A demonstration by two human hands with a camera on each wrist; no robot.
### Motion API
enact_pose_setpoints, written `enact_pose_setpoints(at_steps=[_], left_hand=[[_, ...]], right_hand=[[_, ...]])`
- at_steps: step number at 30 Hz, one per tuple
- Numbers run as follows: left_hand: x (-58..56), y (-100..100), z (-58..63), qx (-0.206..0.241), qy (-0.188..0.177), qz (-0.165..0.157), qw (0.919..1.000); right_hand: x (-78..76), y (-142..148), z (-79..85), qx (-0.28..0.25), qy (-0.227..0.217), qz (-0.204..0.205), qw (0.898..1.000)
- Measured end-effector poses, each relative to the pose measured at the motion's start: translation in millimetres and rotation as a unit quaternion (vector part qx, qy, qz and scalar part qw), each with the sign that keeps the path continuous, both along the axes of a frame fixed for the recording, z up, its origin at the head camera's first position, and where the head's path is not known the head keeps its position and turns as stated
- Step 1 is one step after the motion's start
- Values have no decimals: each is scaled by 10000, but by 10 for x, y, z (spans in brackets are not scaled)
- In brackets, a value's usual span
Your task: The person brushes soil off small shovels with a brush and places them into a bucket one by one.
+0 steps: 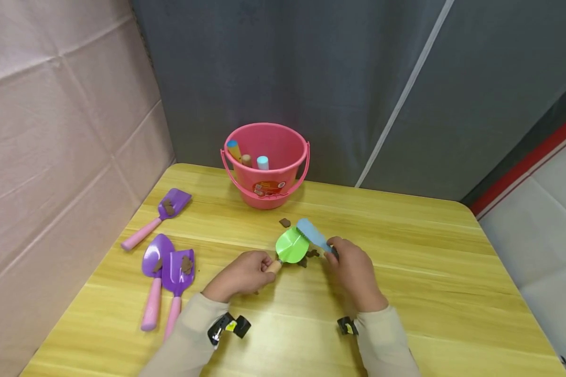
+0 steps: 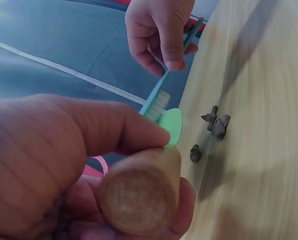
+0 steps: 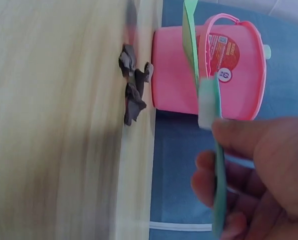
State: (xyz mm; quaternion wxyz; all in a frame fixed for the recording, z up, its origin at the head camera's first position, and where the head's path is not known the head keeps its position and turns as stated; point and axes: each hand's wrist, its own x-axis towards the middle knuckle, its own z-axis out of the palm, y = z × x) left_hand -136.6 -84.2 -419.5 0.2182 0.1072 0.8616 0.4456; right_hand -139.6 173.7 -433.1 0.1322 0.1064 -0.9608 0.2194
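Note:
Near the middle of the table, my left hand grips a small green trowel by its wooden handle. The trowel's blade is raised above the tabletop. My right hand holds a light blue brush, fingers and thumb around its handle. In the right wrist view, the brush's white bristles are right at the edge of the green blade. Several dark brown clumps lie on the table beneath the two tools, and another brown piece sits just behind the blade.
A pink bucket stands at the back, with several handle ends poking up inside it. At the left lie purple tools with pink handles: a shovel, a rounded scoop and another shovel, all with brown bits on them. A grey curtain hangs behind the table.

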Motion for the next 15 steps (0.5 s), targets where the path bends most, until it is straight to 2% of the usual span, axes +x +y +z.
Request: enact_pose_setpoints(at_steps=[5, 9, 12, 15], left_hand=[[-8, -32, -28, -307, 279, -53, 9991], [-15, -45, -34, -484, 607, -119, 9969], [-21, -45, -27, -392, 635, -103, 9972], [-38, -40, -31, -168, 465, 67, 9988]], right_hand=[[-9, 57, 30, -155, 290, -389, 9987], [-8, 76, 48, -196, 309, -434, 9984], [-4, 78, 48, -209, 266, -429, 9985], [2, 77, 46, -219, 263, -426, 9985]])
